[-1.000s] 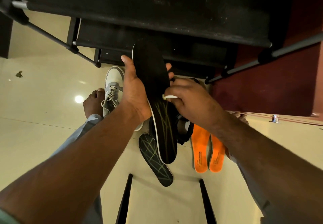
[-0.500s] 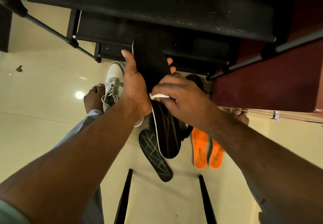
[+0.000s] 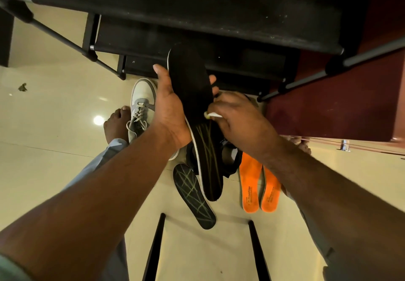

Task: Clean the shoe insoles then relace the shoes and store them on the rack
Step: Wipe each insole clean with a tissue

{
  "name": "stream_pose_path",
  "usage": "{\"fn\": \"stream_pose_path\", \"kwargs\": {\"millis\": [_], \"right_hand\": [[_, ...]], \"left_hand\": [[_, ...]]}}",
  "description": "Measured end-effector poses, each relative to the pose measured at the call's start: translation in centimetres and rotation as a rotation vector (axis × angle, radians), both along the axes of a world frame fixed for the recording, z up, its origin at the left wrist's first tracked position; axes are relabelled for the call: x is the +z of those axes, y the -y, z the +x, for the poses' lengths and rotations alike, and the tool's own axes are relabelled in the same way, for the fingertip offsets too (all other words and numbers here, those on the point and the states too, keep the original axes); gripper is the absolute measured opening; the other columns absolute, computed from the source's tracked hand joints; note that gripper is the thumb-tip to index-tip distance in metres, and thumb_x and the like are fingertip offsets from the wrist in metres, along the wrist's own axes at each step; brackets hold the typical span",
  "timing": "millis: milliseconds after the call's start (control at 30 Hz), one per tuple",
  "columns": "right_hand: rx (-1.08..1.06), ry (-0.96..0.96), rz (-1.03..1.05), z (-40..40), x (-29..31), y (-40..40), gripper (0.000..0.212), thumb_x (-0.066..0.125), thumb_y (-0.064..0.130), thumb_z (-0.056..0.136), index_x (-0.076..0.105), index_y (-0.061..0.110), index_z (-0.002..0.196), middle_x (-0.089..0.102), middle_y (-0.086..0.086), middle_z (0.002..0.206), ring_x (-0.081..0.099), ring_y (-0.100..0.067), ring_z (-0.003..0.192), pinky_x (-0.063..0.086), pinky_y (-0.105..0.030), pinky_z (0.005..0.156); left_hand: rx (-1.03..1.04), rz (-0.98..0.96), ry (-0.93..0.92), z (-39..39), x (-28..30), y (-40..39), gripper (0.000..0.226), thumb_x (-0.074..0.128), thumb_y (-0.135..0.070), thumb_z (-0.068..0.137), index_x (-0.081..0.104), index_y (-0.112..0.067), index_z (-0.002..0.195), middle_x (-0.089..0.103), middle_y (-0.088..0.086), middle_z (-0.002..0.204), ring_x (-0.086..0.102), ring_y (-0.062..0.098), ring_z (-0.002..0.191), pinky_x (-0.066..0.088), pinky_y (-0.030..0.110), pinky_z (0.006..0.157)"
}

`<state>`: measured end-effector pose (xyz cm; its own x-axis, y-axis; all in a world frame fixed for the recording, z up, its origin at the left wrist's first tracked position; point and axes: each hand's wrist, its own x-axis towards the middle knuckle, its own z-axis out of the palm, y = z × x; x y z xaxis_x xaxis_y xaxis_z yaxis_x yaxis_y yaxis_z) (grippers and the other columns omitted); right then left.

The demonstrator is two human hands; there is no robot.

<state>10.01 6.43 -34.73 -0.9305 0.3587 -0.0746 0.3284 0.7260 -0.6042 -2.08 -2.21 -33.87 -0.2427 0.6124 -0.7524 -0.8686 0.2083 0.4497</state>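
Right hand (image 3: 238, 118), pinching wipe (image 3: 213, 115), slid toward 12 o'clock up insole (image 3: 195, 105); left hand (image 3: 171, 109) grips it steady for scrubbing.

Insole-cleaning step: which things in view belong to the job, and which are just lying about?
In the job: left hand gripping the black insole; right hand pinching a white wipe; second black insole; orange insoles; grey sneaker; shoe rack.

Lying about: scrap on the floor.
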Motion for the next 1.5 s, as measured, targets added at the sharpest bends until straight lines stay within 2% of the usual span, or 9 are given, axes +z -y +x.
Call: {"fn": "stream_pose_path", "kwargs": {"millis": [133,300,467,633,833,967,1100,1300,1500], "right_hand": [[0.060,-0.161,-0.136,-0.8,1.5,1.6,0.016,0.063,-0.003,0.081,0.070,0.005,0.093,0.062,-0.009,0.090,0.059,-0.025,0.087,0.050,-0.037,0.080],[-0.025,-0.091,0.034,0.1,-0.1,-0.4,0.014,0.066,-0.001,0.079,0.070,0.006,0.092,0.063,-0.010,0.090,0.060,-0.029,0.086,0.054,-0.042,0.075],[0.066,-0.190,-0.062,-0.9,1.6,1.7,0.018,0.065,-0.005,0.079,0.070,0.004,0.094,0.063,-0.011,0.092,0.060,-0.025,0.088,0.048,-0.033,0.085],[-0.058,-0.063,0.077,0.1,0.2,-0.6,0.014,0.065,-0.001,0.081,0.070,0.004,0.093,0.063,-0.013,0.091,0.060,-0.032,0.090,0.051,-0.037,0.084],[-0.002,-0.134,-0.036,-0.7,1.1,0.8,0.017,0.062,0.002,0.082,0.069,0.005,0.097,0.063,-0.010,0.093,0.059,-0.026,0.090,0.042,-0.039,0.099],[-0.110,-0.041,0.019,0.0,0.2,-0.8,0.018,0.061,0.002,0.083,0.069,0.004,0.098,0.062,-0.014,0.094,0.058,-0.032,0.093,0.053,-0.045,0.075],[-0.042,-0.145,-0.051,-0.8,1.6,0.8,0.019,0.062,0.004,0.083,0.069,0.007,0.100,0.063,-0.008,0.096,0.058,-0.023,0.091,0.045,-0.031,0.078],[-0.218,-0.046,0.031,-0.1,0.1,-1.8,0.018,0.060,0.001,0.083,0.069,0.005,0.098,0.061,-0.014,0.095,0.059,-0.032,0.091,0.046,-0.032,0.076],[0.066,0.093,-0.221,-1.3,2.3,-0.5,0.011,0.064,0.008,0.085,0.073,0.013,0.091,0.063,0.000,0.091,0.058,-0.013,0.083,0.040,-0.019,0.071]], "left_hand": [[-0.023,-0.002,-0.009,0.1,0.2,0.0,0.104,0.007,-0.084,0.085,0.068,-0.006,0.120,0.068,0.015,0.122,0.066,0.027,0.113,0.055,0.039,0.094],[-0.001,0.068,0.087,0.4,0.0,0.1,0.104,0.011,-0.085,0.084,0.069,-0.005,0.117,0.067,0.018,0.123,0.063,0.033,0.119,0.046,0.051,0.102],[0.004,0.074,0.106,0.4,-0.1,0.0,0.104,0.013,-0.086,0.084,0.070,-0.005,0.117,0.068,0.013,0.119,0.061,0.028,0.121,0.047,0.043,0.104],[-0.060,0.127,0.113,0.8,0.2,0.0,0.102,0.007,-0.083,0.086,0.076,-0.011,0.108,0.067,0.015,0.124,0.063,0.031,0.118,0.049,0.048,0.098],[-0.052,0.127,0.143,0.8,0.4,0.0,0.102,0.012,-0.084,0.086,0.065,-0.005,0.121,0.065,0.016,0.121,0.064,0.032,0.116,0.054,0.043,0.095],[-0.105,0.118,0.106,1.2,0.7,0.0,0.094,0.009,-0.080,0.089,0.071,-0.014,0.116,0.062,0.019,0.131,0.061,0.033,0.121,0.049,0.047,0.100],[-0.162,0.069,0.093,1.2,0.9,-0.1,0.091,0.014,-0.080,0.089,0.064,-0.014,0.126,0.062,0.019,0.131,0.062,0.032,0.120,0.050,0.045,0.101],[-0.228,0.069,0.110,1.9,1.0,-0.3,0.089,0.009,-0.081,0.087,0.064,-0.022,0.124,0.062,0.020,0.131,0.059,0.036,0.122,0.047,0.054,0.101],[-0.157,0.012,0.087,0.7,0.6,0.0,0.089,0.014,-0.081,0.088,0.063,-0.019,0.128,0.068,0.016,0.122,0.066,0.031,0.113,0.058,0.041,0.086]]}}
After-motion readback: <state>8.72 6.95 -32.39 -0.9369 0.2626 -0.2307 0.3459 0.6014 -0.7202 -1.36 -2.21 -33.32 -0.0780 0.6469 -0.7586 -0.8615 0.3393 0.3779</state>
